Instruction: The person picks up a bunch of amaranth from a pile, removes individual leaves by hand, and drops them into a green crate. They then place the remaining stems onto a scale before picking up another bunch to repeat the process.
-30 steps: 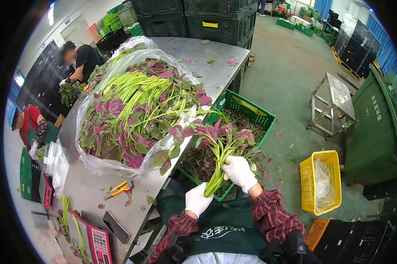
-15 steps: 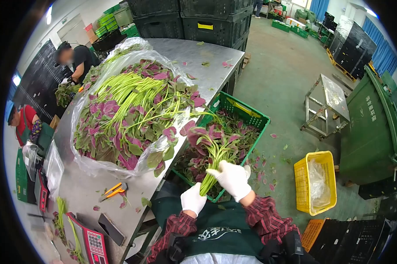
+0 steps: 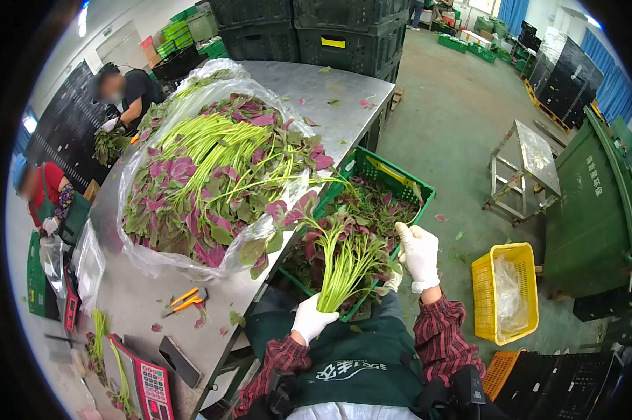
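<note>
A bunch of leafy stems is held in the left hand, its grip closed round the cut ends, in front of the dark green apron and by the near part of the green crate. The bunch's long axis runs forward from that grip and leans slightly to the right, the pale stems fanning out towards purple and green leaves at the far end. The right hand is raised to the right of the bunch, apart from it, with fingers bent inward; whether a thin stem is pinched there cannot be told at this size. The bunch is thus nearer to the left hand, by which it is gripped. Loose leaves are held in the crate, beside the metal desk. On the desk, a large heap of the same greens is wrapped partly in clear plastic, with an orange cutter, a phone-like dark slab and a red scale set nearer. White lettering is printed on the apron, too stylised to be read surely; on the green bin, a column of white characters is ended by 环保. A yellow label is seen on a black crate.
</note>
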{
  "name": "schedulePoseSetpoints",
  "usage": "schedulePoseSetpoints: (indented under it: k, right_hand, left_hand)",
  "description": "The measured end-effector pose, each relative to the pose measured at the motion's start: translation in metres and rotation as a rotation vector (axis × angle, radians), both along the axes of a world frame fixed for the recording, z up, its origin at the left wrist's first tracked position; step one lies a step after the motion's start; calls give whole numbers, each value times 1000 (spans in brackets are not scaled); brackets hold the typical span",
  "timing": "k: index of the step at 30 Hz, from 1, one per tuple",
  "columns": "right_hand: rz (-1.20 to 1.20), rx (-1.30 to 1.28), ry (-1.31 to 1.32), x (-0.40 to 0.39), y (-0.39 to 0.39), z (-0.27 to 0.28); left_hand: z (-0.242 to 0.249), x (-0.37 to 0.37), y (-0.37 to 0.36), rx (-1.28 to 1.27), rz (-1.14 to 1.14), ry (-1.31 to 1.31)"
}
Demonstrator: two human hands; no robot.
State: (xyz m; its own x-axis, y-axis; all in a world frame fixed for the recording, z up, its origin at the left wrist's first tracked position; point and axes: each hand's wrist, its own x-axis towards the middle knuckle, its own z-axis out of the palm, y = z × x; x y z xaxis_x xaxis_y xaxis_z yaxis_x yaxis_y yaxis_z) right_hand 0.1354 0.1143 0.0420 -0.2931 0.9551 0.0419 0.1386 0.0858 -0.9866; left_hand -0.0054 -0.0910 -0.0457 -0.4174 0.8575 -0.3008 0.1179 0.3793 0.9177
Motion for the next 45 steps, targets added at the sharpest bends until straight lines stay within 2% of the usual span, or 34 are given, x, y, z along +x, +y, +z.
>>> schedulePoseSetpoints:
  k: [1, 2, 4, 8, 11, 13, 14, 16, 19, 23, 30, 33, 39, 42, 45]
  right_hand:
    - [21, -64, -33, 0, -2, 0]
    - [43, -128, -65, -1, -4, 1]
    - [136, -106, -52, -6, -12, -1]
    - [204, -93, -63, -14, -19, -5]
    - [94, -87, 64, -17, -21, -2]
    - [1, -78, 131, -14, -20, -1]
    - [20, -132, 112, -9, -19, 1]
    - [14, -147, 131, -2, -21, 9]
    - [-33, -103, 174, 4, -28, 10]
    - [-17, -153, 115, 12, -48, 16]
    - [263, -423, 44, 2, -86, -17]
    - [220, -402, 139, 0, -81, -20]
    - [214, -365, 159, 3, -74, -14]
    - [430, -505, -85, -1, -82, 0]
    - [583, -521, -68, -9, -92, -8]
  left_hand:
    - [-1, 1, 2, 37, -2, 125]
    - [0, 2, 4, 39, -4, 123]
    - [4, 4, 7, -38, -3, 318]
    - [12, 6, 9, -56, 6, 412]
    - [12, 5, 6, 44, 29, 339]
    - [24, 5, 6, 189, 66, -91]
    - [30, 4, 6, 186, 67, -92]
    - [42, 1, 7, 102, 56, -502]
    - [51, 3, 12, 134, 110, -626]
    - [53, 0, 13, 175, 92, -715]
    - [55, 1, 12, 248, 109, -792]
    - [53, 1, 10, 254, 93, -785]
    - [60, 4, 8, 224, 83, -775]
    - [60, 6, 9, 201, 83, -699]
    - [55, 8, 11, 217, 57, -618]
